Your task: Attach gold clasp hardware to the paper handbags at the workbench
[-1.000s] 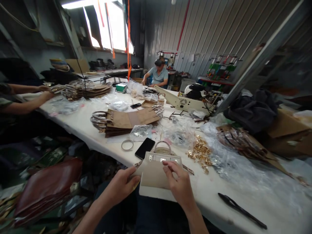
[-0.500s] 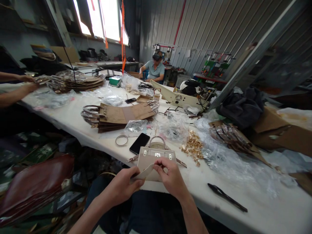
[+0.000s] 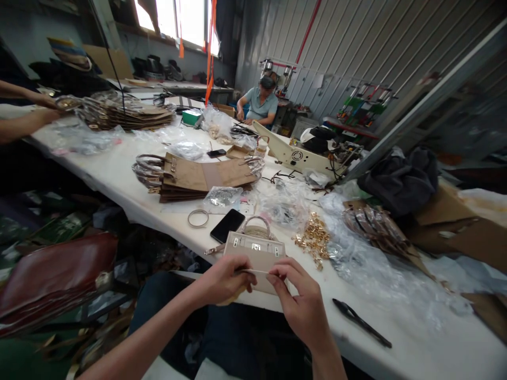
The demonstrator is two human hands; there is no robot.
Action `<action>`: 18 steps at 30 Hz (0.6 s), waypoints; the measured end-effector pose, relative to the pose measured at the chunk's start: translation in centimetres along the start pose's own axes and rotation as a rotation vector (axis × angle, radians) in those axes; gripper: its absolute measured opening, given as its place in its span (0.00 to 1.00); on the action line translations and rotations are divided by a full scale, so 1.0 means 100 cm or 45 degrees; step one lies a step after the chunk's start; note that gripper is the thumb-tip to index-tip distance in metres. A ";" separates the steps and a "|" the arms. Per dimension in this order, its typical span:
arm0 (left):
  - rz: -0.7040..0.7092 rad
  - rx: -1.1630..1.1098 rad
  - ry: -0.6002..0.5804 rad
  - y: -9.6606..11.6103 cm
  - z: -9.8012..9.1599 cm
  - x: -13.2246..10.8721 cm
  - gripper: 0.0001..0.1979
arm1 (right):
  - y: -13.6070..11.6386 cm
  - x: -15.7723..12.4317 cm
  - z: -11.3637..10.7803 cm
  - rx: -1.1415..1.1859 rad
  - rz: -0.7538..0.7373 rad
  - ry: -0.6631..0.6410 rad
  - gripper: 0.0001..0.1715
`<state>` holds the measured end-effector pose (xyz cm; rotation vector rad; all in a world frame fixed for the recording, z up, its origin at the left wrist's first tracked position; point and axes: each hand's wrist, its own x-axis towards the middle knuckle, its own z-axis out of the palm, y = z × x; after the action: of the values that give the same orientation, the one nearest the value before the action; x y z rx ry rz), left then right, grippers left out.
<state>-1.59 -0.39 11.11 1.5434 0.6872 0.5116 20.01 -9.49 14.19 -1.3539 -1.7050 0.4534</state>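
Note:
A small beige handbag with a rounded handle lies at the near edge of the white table. My left hand is closed on the bag's near flap edge, pinching it from the left. My right hand pinches the same thin edge from the right. A black phone lies just beyond the bag, a metal ring to its left, and a heap of gold fittings to the right.
Black pliers lie to the right of my hands. A stack of brown bag pieces, plastic wrap and a dark cloth bundle cover the table. A person sits at the far end; another person's arms reach in at left.
My hands have lifted the bag's near flap and now pinch its edge between them; a second ago the right hand lay flat on the bag front. The view has shifted slightly.

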 end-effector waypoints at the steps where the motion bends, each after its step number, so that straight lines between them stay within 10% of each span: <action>1: -0.017 0.026 0.038 -0.003 0.003 0.002 0.05 | 0.002 -0.002 0.001 -0.011 0.020 0.019 0.09; 18: -0.258 0.082 -0.194 -0.008 -0.012 0.007 0.09 | 0.033 -0.009 0.006 0.238 0.418 0.113 0.16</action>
<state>-1.99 1.01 10.36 1.5350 0.7383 0.2198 21.43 -9.05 11.08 -1.4956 -1.3361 0.7093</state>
